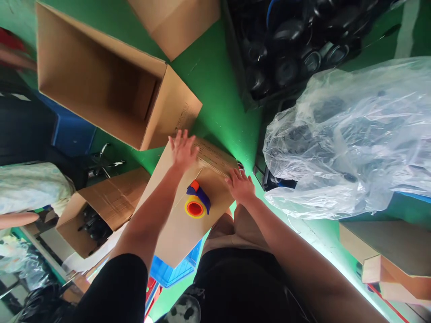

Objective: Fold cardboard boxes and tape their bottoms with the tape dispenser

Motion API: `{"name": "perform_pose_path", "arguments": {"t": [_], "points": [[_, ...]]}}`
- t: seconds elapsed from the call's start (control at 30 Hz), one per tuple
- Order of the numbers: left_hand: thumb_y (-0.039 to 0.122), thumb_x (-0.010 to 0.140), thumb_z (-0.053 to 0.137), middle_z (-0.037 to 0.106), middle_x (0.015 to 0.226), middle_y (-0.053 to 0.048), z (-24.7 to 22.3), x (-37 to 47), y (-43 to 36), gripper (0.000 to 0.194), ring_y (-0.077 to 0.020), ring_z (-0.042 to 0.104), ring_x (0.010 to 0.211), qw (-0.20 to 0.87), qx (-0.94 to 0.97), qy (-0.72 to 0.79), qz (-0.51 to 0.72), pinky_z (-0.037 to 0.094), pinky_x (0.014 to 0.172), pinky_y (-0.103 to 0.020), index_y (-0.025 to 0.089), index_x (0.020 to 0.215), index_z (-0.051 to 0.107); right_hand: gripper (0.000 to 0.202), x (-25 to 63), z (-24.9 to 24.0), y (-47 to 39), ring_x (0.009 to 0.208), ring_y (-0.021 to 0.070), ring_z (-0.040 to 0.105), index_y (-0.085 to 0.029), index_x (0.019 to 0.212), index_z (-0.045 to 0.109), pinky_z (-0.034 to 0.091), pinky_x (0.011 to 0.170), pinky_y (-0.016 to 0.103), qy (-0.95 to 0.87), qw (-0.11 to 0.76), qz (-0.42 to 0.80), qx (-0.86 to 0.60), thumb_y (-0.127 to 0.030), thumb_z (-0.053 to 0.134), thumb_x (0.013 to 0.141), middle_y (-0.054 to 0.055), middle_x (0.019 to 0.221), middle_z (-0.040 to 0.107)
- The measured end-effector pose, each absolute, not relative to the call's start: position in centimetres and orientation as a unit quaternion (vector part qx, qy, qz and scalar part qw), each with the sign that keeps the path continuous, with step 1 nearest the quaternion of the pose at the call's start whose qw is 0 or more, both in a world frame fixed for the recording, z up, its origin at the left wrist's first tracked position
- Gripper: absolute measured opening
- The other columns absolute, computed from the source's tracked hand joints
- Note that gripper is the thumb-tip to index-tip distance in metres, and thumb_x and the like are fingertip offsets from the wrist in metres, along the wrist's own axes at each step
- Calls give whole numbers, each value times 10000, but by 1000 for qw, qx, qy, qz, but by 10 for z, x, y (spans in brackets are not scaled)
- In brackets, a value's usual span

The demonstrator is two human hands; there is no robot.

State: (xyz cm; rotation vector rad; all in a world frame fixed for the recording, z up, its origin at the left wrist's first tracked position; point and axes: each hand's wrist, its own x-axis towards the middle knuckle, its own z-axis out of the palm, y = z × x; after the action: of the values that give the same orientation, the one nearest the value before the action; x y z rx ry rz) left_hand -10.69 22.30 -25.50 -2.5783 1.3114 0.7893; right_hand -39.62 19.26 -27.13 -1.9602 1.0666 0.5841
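Observation:
A closed cardboard box (pixel 178 224) stands in front of me, with a tape dispenser (pixel 198 200) lying on its top; the dispenser has a blue body and a yellow and orange-red roll. My left hand (pixel 182 150) rests with spread fingers at the box's far left edge, close to the corner of a taller open carton. At the box's right edge lies my right hand (pixel 241 185), fingers apart and touching the cardboard. Neither hand holds anything.
The tall open carton (pixel 182 103) stands beyond the box. Black parts fill a dark crate (pixel 244 89) at the upper right, beside clear plastic wrapping (pixel 336 143). A carton (pixel 114 197) with black items lies left. Under the box is a blue crate (pixel 171 273).

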Motion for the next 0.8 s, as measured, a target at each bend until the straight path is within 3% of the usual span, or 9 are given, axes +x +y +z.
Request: {"name": "perform_pose_path", "arguments": {"t": [0.13,0.23,0.37,0.57,0.7,0.8], "points": [[685,805,848,18,1883,-80,-248,-126,244,1116,-429,-71,1723,68,-855,423,293,49,1350,-729,387,1747,329,659,-349,-262,181,1547,328,492,-177,1681,468,417,1252,512,403,427,210,-782,-501,262,1145,146,1723,483],[763,730,865,-62,1874,-146,-256,-121,253,1372,-458,-111,1712,61,-892,341,291,103,1329,-749,346,1795,106,660,-315,-261,179,1383,316,642,-236,1671,495,520,1142,475,403,437,250,-764,-542,228,1150,141,1597,625],[754,718,876,-116,1875,-107,-273,-116,256,1393,-459,-130,1708,51,-896,324,299,77,1336,-731,388,1789,65,659,-304,-266,182,1201,331,739,-300,1660,516,565,1061,499,417,410,301,-753,-581,226,1140,149,1424,738],[725,694,897,-117,1879,-51,-279,-120,252,1341,-458,-132,1709,39,-893,323,311,75,1334,-735,444,1774,152,655,-306,-270,182,1208,323,741,-302,1700,448,563,1059,503,415,400,300,-760,-531,184,1146,159,1442,727],[706,704,890,17,1887,-24,-270,-104,251,1286,-467,39,1711,15,-895,315,316,204,1319,-716,471,1762,198,675,-313,-264,175,1241,320,730,-298,1680,478,553,1068,504,396,410,306,-763,-567,171,1142,160,1412,742],[706,679,905,149,1872,-71,-264,-85,251,1323,-501,204,1663,-5,-907,291,304,303,1274,-708,439,1769,205,668,-335,-259,171,1231,319,735,-322,1662,507,557,1068,514,393,405,308,-766,-582,185,1138,141,1406,750]]}}
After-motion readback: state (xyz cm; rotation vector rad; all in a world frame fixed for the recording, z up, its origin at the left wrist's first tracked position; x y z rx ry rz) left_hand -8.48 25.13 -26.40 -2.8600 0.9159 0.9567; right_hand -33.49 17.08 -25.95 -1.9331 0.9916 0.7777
